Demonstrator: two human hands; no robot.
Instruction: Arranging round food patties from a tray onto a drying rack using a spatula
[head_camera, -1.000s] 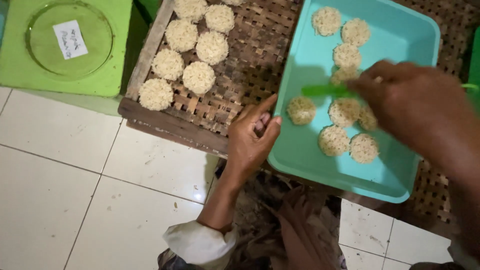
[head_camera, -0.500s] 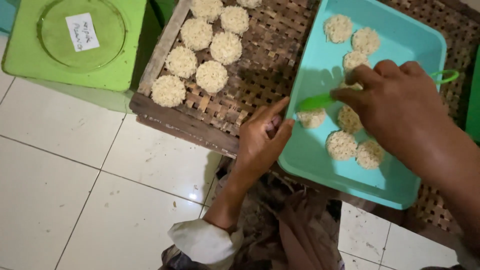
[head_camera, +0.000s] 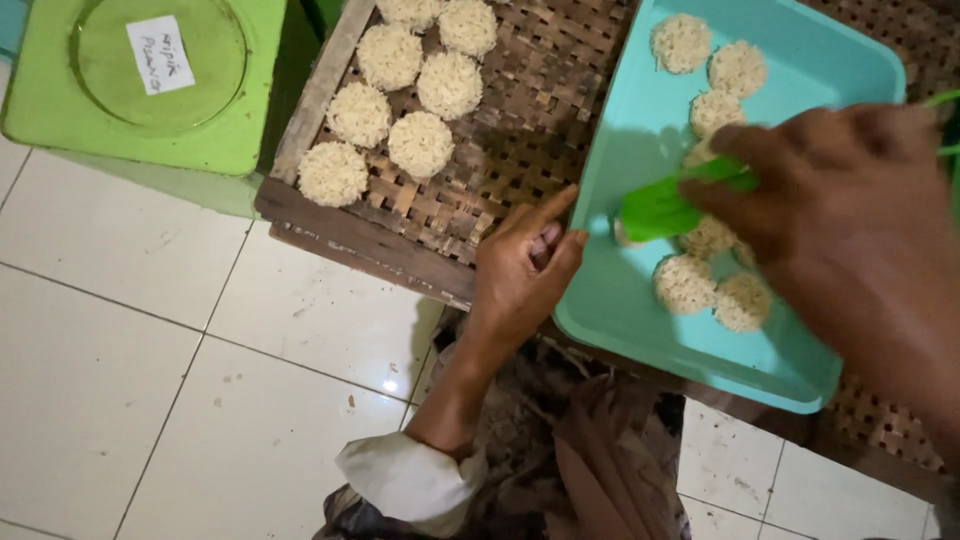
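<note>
**Green spatula under a rice cake on the turquoise tray**

Far left: a green square lid (head_camera: 140, 80) with a white paper label, resting over the white tiled floor (head_camera: 120, 380). Just right of it, a woven bamboo drying rack (head_camera: 500, 150) with a wooden edge; seven pale round rice cakes (head_camera: 420, 143) lie on it in a close cluster, some touching.

Centre: the left hand (head_camera: 520, 270) steadies the near-left rim of a turquoise plastic tray (head_camera: 800, 60). Its thumb and fingers are drawn close together against the rim, the forefinger stretched toward the rack. The tray rests on the rack.

Right: the right hand (head_camera: 850, 220) pinches the handle of a green spatula (head_camera: 665, 207) between thumb and fingertips; motion blur hides the exact grip. The blade lies low on the tray floor, with a pale edge of one cake showing just beside it. More cakes on tray (head_camera: 685, 285) lie in a loose column from the far end to the near end, partly hidden by the hand.

Handling judgement: the cakes look light, loosely bound and crumbly, probably easy to break if pinched at the edge. Best supported from beneath, with the blade slid flat under the whole disc. The tray looks smooth, so a cake may slide ahead of the blade.
</note>
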